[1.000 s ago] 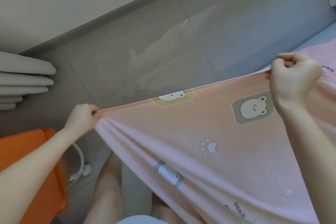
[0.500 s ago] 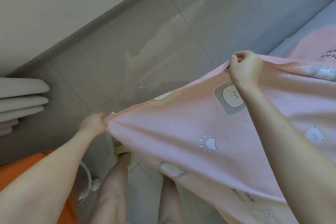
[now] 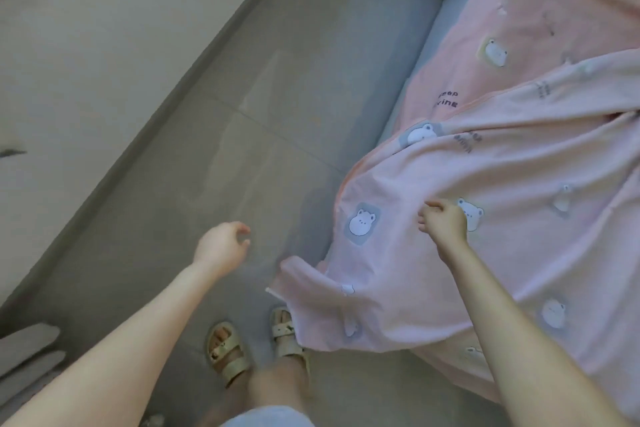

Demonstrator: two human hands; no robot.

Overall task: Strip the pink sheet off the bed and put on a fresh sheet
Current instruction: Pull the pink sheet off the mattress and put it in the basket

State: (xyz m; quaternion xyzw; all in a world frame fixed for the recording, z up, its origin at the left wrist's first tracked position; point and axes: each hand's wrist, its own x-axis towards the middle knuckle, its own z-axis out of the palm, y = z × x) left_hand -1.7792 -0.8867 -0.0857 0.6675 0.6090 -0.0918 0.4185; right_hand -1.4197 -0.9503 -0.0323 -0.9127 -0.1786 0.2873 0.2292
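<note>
The pink sheet (image 3: 519, 156) lies bunched on the bed (image 3: 420, 55), with its long fold running from the overhanging lower-left edge up and right across the mattress. The right hand (image 3: 445, 224) is directly over the sheet, fingers loosely spread and gripping nothing; contact cannot be confirmed. The left hand (image 3: 221, 248) hangs over the floor (image 3: 277, 114), loosely curled and empty, with the sheet to its right, so the right hand is nearer.

Sheet (image 3: 519, 184) lies bunched on bed (image 3: 429, 45), with its left edge draped down to floor (image 3: 259, 97). Right hand (image 3: 445, 222) is over the sheet, near that edge. Left hand (image 3: 221, 246) is left of the sheet, apart from it. One sandal (image 3: 284, 326) touches the sheet's hanging corner, with the other sandal (image 3: 227, 352) just to its left. Wall (image 3: 86, 45) is far left of the sheet.
</note>
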